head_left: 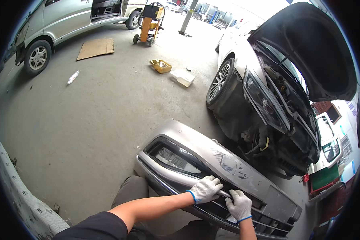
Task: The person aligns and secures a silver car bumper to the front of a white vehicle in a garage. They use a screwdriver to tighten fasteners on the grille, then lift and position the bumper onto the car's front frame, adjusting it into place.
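A silver front bumper (196,142) lies in front of me, slanting from the middle toward the lower right, with dark scuffs on its painted face. Both my hands wear white knit gloves with blue cuffs. On a shiny trim strip (223,193) along the bumper's grille opening, my left hand (206,189) is closed, fingers curled over the strip. Just right of it my right hand (239,205) grips the same strip, its fingertips bent over the edge. My palms hide part of the grille (268,222).
A white car (264,96) with raised hood (308,52) and exposed front stands beyond the bumper. Yellow (161,66) and clear (183,78) trays, flat cardboard (96,49), a bottle (73,77) and an orange cart (149,26) are on the floor. A van (68,20) stands far left, padded fabric (24,200) near left.
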A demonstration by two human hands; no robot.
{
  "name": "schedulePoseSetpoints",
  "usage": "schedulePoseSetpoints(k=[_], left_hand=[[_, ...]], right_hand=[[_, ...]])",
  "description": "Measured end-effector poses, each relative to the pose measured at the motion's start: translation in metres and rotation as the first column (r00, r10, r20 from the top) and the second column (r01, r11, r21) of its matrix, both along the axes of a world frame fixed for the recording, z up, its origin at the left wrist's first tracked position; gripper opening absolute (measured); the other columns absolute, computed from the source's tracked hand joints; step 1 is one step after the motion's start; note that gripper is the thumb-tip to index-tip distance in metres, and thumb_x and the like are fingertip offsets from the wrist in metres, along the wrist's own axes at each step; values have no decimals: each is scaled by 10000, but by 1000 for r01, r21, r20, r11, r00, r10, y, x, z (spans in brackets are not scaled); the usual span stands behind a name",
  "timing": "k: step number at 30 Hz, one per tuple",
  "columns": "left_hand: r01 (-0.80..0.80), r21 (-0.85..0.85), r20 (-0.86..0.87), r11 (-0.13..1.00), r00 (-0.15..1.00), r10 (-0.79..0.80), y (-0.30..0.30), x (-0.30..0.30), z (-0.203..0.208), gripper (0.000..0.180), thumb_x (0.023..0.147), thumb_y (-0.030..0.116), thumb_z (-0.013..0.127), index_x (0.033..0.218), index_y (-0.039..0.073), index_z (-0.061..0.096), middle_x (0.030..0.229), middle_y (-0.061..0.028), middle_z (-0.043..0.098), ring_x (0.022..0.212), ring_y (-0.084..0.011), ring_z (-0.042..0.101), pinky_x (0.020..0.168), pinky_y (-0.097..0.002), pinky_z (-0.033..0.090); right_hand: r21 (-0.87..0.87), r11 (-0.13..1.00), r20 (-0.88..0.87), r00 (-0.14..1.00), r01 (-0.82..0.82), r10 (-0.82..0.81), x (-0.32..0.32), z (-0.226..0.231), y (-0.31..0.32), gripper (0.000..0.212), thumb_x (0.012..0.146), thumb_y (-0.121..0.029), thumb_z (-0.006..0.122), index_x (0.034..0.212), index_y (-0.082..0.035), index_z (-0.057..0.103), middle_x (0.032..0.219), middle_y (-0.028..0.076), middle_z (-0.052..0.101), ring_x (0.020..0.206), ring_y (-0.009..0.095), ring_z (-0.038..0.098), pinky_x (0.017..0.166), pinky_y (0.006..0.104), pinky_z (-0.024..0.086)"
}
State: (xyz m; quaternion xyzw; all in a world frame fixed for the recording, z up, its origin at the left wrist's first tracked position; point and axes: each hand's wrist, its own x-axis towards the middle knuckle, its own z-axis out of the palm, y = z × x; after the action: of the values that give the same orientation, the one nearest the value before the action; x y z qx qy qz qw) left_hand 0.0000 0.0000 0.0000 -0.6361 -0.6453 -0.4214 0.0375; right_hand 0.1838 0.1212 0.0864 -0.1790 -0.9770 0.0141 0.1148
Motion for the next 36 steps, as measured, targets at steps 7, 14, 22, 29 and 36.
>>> schedulePoseSetpoints(k=[7, 14, 22, 29, 36], left_hand=[[-30, 20, 3, 999, 1000, 30, -11, 7, -7, 446, 671, 219, 849, 1043, 55, 665, 1019, -132, 639, 971, -329, 636, 851, -431, 540], [-58, 60, 11, 997, 998, 57, -8, 1, -4, 352, 665, 215, 824, 932, 55, 658, 944, -124, 623, 914, -327, 611, 799, -429, 515], [-86, 155, 159, 984, 985, 61, -13, 9, -10, 456, 659, 169, 835, 1064, 42, 666, 1076, -131, 666, 1053, -336, 638, 952, -453, 530], [-262, 88, 243, 961, 941, 234, -132, -10, -62, 503, 761, 181, 808, 1209, 40, 629, 1161, -163, 651, 1098, -379, 638, 1018, -521, 501], [-585, -48, 263, 809, 774, 575, -181, -86, -128, 246, 816, 81, 692, 1055, 25, 684, 1098, -197, 671, 1052, -395, 642, 951, -490, 529]], right_hand=[[128, 991, 196, 978, 40, -65, -11, 4, -23, 408, 738, -266, 800, 1100, -95, 724, 1029, 110, 694, 806, 314, 710, 689, 442, 581], [107, 993, 10, 998, -59, 58, -23, -12, -24, 360, 756, -87, 732, 1113, -116, 699, 1022, 125, 706, 820, 344, 700, 709, 453, 574], [-68, 997, -25, 999, 23, -25, -18, -12, -17, 419, 704, -67, 776, 1121, -96, 735, 1069, 141, 720, 889, 349, 716, 789, 426, 586], [3, 996, -14, 996, 86, -86, -17, -15, -27, 415, 715, -67, 771, 1127, -97, 731, 1079, 134, 715, 924, 341, 709, 808, 429, 576], [18, 998, -36, 998, 58, -58, -17, -14, -26, 407, 707, -57, 764, 1111, -88, 729, 1062, 144, 714, 908, 347, 710, 795, 432, 576]])
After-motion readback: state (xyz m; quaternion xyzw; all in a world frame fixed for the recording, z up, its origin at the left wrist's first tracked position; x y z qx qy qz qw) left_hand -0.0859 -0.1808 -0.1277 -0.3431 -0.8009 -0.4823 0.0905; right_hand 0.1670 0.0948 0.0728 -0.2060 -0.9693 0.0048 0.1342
